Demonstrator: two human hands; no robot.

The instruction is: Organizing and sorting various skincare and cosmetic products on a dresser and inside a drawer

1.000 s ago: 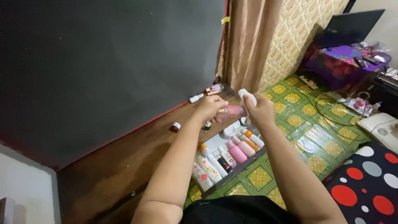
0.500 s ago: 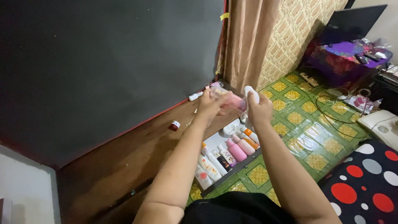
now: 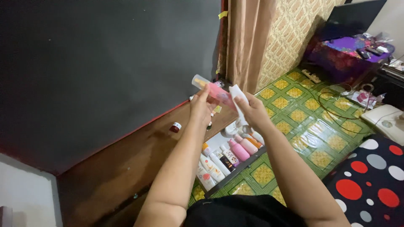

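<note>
Pink bottle (image 3: 219,96) sits gripped in your left hand (image 3: 201,107); your right hand (image 3: 252,110) pinches a white cloth (image 3: 238,97) against it, above the counter's (image 3: 126,164) edge.

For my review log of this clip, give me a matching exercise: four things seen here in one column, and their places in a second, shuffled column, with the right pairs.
Things:
1. pink plastic bottle with clear cap
2. small white cloth
3. small red-capped jar
4. tray of pink and white bottles

Places:
A. alone on the brown wooden ledge
B. on the floor below both forearms
C. in the left hand
D. in the right hand

Pairs: 1-C, 2-D, 3-A, 4-B
</note>
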